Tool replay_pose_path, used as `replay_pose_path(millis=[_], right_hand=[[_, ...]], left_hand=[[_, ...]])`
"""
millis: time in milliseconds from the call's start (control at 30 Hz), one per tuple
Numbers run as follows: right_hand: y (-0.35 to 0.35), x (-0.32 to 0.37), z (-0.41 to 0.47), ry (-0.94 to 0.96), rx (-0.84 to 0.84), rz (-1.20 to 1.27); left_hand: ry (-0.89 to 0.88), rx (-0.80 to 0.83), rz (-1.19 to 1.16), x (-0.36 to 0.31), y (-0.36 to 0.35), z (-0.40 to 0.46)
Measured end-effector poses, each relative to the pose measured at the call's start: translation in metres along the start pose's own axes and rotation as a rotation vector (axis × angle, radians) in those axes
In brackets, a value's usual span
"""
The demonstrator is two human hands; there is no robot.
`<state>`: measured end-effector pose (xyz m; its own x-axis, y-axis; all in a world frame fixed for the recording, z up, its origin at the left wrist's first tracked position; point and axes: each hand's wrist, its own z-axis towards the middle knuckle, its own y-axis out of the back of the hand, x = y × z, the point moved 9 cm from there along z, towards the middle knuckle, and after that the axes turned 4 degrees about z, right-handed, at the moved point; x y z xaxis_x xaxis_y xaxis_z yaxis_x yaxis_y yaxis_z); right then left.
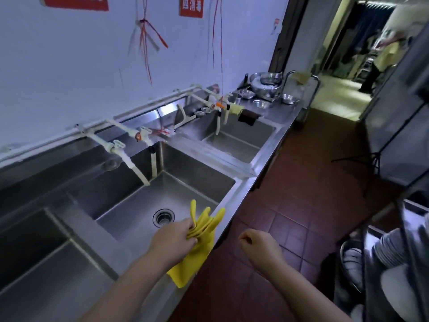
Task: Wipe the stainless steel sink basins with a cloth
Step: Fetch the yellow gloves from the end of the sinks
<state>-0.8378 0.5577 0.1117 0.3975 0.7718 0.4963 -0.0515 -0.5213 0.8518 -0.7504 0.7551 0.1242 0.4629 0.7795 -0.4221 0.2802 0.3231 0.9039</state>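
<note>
A yellow rubber glove [201,238] is held low in the middle of the frame by the left hand [173,238], whose fingers [192,239] are clamped round its bunched middle. The glove's finger ends point up over the near edge of the middle basin [139,205], and its cuff hangs down past the front rim of the counter [241,189]. The right hand [258,246] is seen just to the right, over the red tiled floor [301,182], its fingers curled together with nothing in them.

Three steel basins are set in a row along the counter. The middle one has a round drain [163,217] just above the left hand. A second basin [37,263] fills the lower left of the frame, and a third basin [239,140] lies further off toward the upper right. White taps [130,159] are mounted on a pipe along the back wall above the basins.

Over the far edge of the third basin a yellow cloth [236,109] and a dark cloth [248,118] are draped side by side. Beyond them, at the end of the counter, steel bowls [267,83] are stacked. Red signs [191,6] are fixed on the white wall at the top of the frame. Stacked plates [390,247] are seen on a rack at the lower right.
</note>
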Motion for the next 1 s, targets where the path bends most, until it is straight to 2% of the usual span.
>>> replay_pose_path(millis=[167, 300, 600, 767, 1000], right_hand=[[0.034, -0.038, 0.066, -0.025, -0.019, 0.058], [0.06, -0.085, 0.129, -0.037, -0.014, 0.038], [0.149, -0.174, 0.279, 0.082, 0.089, 0.065], [0.197, -0.2, 0.356, 0.173, 0.128, 0.04], [0.221, -0.208, 0.459, 0.272, 0.154, 0.029]], left_hand=[[-0.049, 0.003, -0.028, -0.038, -0.01, 0.09], [-0.065, 0.007, 0.039, -0.07, -0.031, 0.16], [0.073, -0.072, -0.023, -0.164, -0.053, 0.319], [0.137, -0.079, -0.084, -0.197, -0.062, 0.389], [0.162, -0.058, -0.031, -0.211, -0.073, 0.487]])
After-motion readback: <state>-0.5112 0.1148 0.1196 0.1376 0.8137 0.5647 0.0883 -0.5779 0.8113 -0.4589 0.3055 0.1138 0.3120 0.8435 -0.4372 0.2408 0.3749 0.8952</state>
